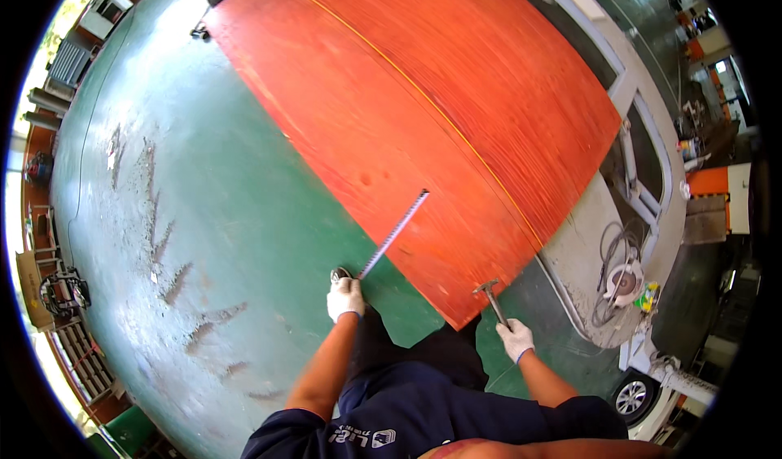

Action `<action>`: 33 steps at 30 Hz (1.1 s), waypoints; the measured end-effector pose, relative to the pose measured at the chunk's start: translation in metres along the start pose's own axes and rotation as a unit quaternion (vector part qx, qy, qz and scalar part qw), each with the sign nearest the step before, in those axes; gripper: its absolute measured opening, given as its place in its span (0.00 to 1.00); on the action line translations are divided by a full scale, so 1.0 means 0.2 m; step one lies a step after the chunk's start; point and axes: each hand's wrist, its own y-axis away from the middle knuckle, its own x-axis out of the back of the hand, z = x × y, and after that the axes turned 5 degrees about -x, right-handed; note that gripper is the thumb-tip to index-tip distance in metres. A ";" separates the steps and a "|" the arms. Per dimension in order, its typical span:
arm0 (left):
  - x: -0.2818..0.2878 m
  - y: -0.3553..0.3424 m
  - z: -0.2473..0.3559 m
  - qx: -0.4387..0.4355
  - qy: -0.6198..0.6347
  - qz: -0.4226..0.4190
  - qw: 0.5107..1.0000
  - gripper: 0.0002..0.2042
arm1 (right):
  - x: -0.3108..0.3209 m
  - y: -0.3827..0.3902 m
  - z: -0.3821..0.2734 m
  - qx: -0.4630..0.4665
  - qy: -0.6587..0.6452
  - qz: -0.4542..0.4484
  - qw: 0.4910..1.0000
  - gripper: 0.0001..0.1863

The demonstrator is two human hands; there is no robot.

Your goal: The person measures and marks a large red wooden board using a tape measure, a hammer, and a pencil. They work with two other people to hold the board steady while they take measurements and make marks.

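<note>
See a pale, straight measuring strip [394, 234] slanting over the left edge of a flat, streaky orange-red panel [350, 109], and a hammer [495, 303] reaching over its near end.

You stand on a green floor [220, 174], glossy and pale where light reflects toward the upper left. Off to your left, rough grey patches [155, 215] mark its surface. Bright openings [75, 4] line that side of the room, with a boxy white unit [104, 13] at the upper left and a slatted rack [81, 357] lower down. To your right stands an orange panel [707, 182], and a car wheel [635, 396] shows at the lower right. The clutter beyond is dim and too small to make out.
</note>
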 end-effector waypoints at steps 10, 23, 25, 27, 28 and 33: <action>1.39 -1.33 -0.21 0.057 -0.006 0.075 0.996 0.18 | -0.48 0.04 -1.26 0.044 -0.065 -0.041 0.996 0.22; 2.00 -2.94 0.42 0.033 -0.134 0.061 0.988 0.20 | -0.94 -0.66 -2.74 0.067 -0.111 -0.042 0.991 0.19; 2.05 -3.24 0.57 0.044 -0.146 0.049 0.987 0.20 | -0.91 -0.77 -3.00 0.080 -0.117 -0.040 0.989 0.21; 2.08 -3.53 0.72 0.041 -0.177 0.047 0.982 0.20 | -0.87 -0.85 -3.24 0.062 -0.125 -0.042 0.989 0.22; 2.10 -3.68 0.79 0.035 -0.176 0.046 0.983 0.20 | -0.84 -0.90 -3.36 0.065 -0.131 -0.050 0.988 0.22; 2.07 -4.44 1.11 0.005 -0.167 0.043 0.985 0.20 | -0.76 -1.12 -3.88 0.062 -0.057 -0.048 0.995 0.22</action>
